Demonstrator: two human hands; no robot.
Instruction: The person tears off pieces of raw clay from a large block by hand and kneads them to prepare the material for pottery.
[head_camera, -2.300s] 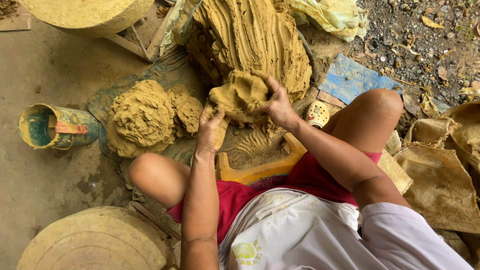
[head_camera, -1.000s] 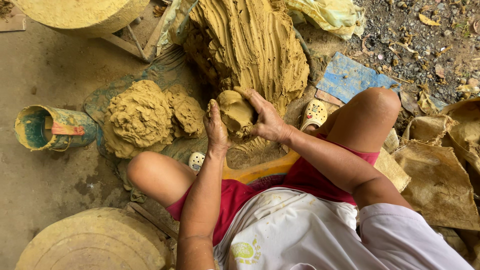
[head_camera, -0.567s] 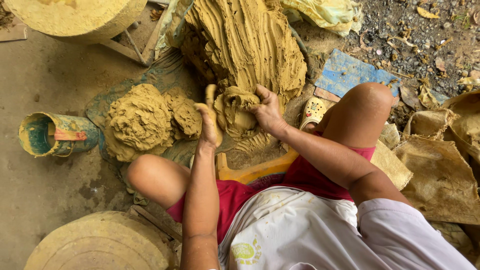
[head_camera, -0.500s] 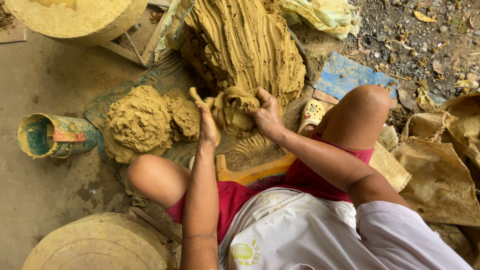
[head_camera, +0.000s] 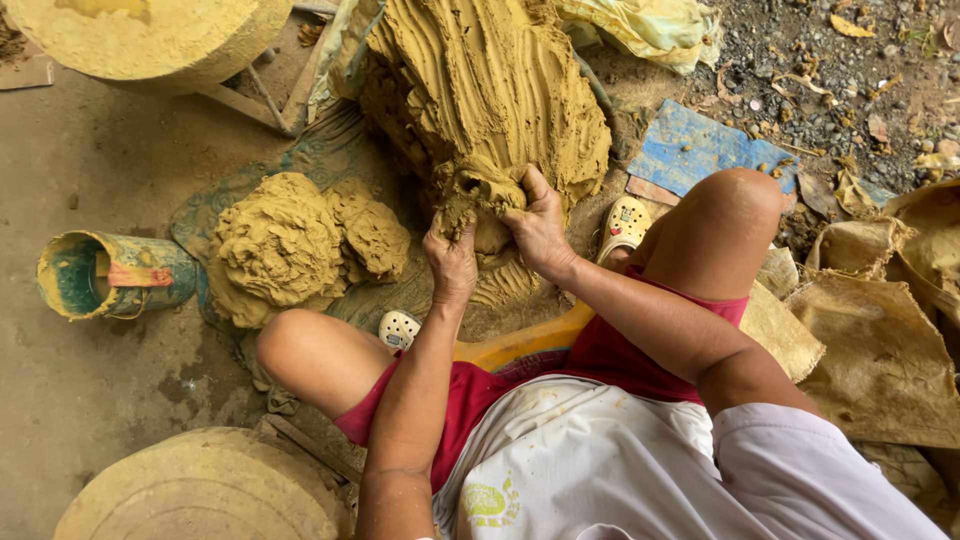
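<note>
Both hands, left hand (head_camera: 452, 262) and right hand (head_camera: 538, 228), clutch a clay lump (head_camera: 478, 200) against the big clay mound (head_camera: 490, 80), fingers dug in.

- Two hands, the left hand (head_camera: 452, 262) and the right hand (head_camera: 540, 230)
- One big clay pile (head_camera: 500, 80)
- Two smaller clay heaps (head_camera: 280, 245)
- Two round clay-covered wheels (head_camera: 150, 35)
- One paint can (head_camera: 110, 275)
- Two pale clogs (head_camera: 625, 222)
- One blue board (head_camera: 705, 152)

A wet, ochre-yellow clay lump (head_camera: 478, 205), rough and creased with a dark hollow in its top, sits against the foot of the big grooved clay mound (head_camera: 490, 85)
</note>
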